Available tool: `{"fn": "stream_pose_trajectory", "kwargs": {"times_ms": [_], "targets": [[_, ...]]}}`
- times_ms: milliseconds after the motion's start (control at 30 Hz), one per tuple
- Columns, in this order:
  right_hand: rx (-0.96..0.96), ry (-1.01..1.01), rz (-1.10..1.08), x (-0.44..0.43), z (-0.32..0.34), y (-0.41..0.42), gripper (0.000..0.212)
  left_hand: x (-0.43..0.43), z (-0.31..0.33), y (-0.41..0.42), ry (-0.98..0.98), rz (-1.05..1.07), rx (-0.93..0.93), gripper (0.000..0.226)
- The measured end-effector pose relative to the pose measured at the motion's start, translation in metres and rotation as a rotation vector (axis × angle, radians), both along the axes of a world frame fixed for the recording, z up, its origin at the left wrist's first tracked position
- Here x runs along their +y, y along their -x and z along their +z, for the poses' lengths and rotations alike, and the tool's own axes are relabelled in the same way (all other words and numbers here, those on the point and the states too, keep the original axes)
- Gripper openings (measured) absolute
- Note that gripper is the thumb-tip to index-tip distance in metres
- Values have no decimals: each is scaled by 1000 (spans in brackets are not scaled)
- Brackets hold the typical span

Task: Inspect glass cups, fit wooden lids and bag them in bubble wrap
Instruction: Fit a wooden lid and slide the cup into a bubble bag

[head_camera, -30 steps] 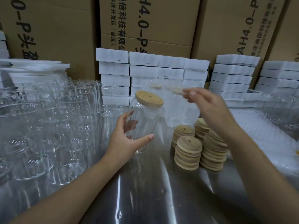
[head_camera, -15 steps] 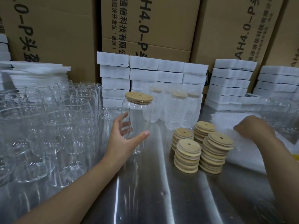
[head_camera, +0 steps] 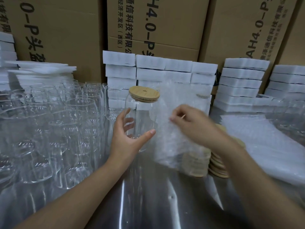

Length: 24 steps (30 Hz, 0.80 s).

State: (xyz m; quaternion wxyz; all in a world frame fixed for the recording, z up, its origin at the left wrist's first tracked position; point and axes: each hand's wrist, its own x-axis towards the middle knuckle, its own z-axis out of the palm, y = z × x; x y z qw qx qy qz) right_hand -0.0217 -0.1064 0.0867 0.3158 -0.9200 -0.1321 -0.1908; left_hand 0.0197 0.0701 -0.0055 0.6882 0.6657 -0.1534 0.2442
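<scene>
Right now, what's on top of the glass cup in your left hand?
A round wooden lid with a small hole sits on the glass cup. The lid covers the rim, so that stays hidden.

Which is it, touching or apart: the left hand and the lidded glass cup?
Touching. The head view shows the left hand wrapped round the lidded glass cup, thumb on its near wall, fingers visible through the glass behind.

Printed cardboard cartons point(head_camera: 165, 22) stand behind stacks of white foam blocks point(head_camera: 165, 70) along the rear of the reflective metal tabletop point(head_camera: 148, 204).
</scene>
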Motion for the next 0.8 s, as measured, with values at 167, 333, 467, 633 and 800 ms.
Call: {"fn": "stream_pose_trajectory", "kwargs": {"times_ms": [167, 333, 467, 633, 800], "targets": [[219, 285, -85, 45, -48, -38, 6, 1, 5, 5, 3, 69, -39, 93], [227, 163, -76, 49, -77, -50, 20, 1, 9, 7, 27, 97, -70, 94], [314, 46, 19, 38, -77, -49, 31, 1, 10, 7, 56, 76, -82, 95], [362, 103, 80, 34, -78, -40, 69, -1, 10, 9, 88, 45, -63, 94], [266, 2, 44, 32, -80, -45, 27, -1, 12, 14, 118, -13, -70, 82]]}}
